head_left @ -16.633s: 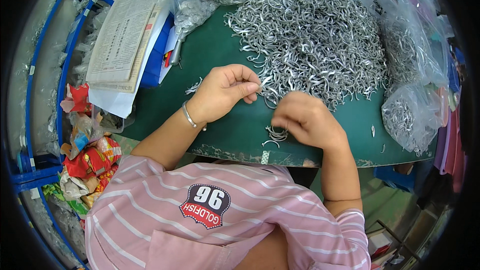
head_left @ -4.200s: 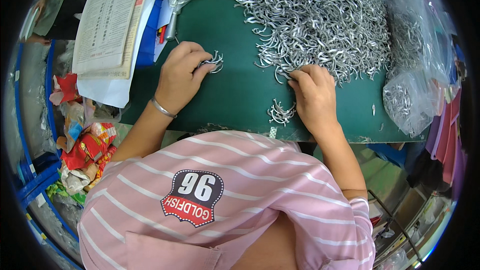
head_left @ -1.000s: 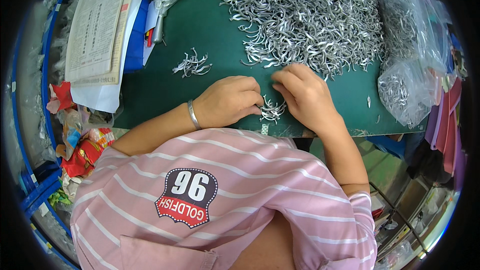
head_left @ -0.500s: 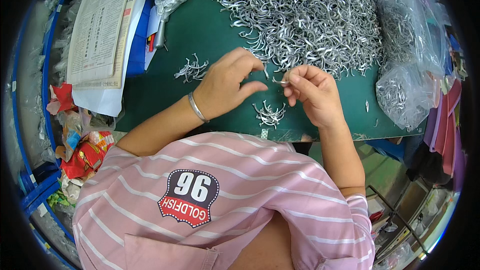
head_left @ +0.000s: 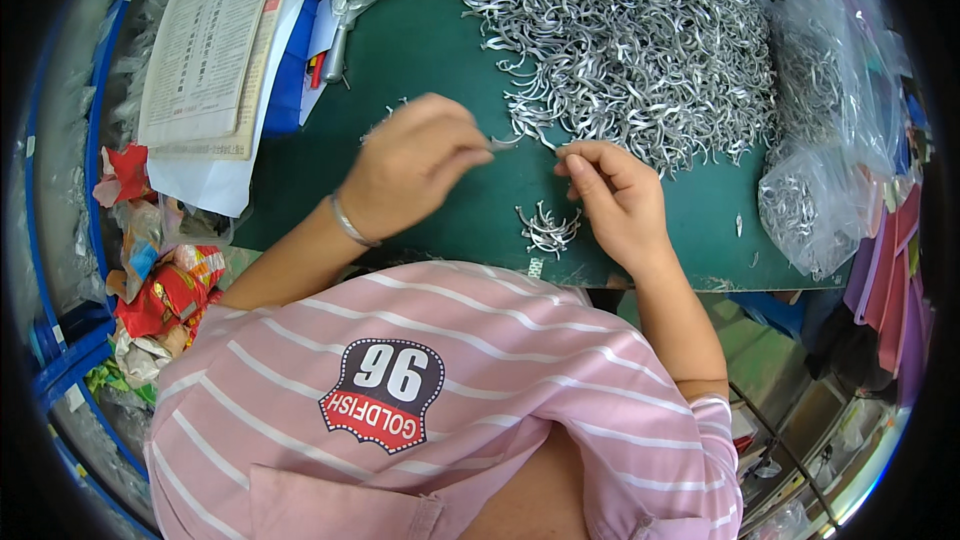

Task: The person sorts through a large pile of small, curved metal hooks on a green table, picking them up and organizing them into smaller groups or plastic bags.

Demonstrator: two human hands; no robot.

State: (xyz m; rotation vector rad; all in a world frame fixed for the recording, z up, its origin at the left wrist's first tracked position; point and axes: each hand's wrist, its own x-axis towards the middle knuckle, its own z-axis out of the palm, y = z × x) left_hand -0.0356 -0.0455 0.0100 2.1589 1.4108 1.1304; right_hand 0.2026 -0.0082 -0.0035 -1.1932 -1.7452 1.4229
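Note:
My left hand, blurred by motion and with a metal bangle at its wrist, has its fingers pinched together. A small curved metal piece sticks out from its fingertips. Thumb and forefinger of my right hand close on the end of another curved metal piece at the near edge of the big heap of silvery curved pieces. Between my forearms lies a small cluster of the same pieces. Behind my left hand another little pile is almost wholly hidden.
Clear plastic bags of metal pieces line the table's right side. Left on the green table stand a blue bin with papers and a metal-barrelled tool. Blue shelving and red wrappers are farther left.
My left hand has drawn back left over the small pile, now with a piece at its fingertips. My right fingertips have moved to a piece by the heap. The view has shifted slightly.

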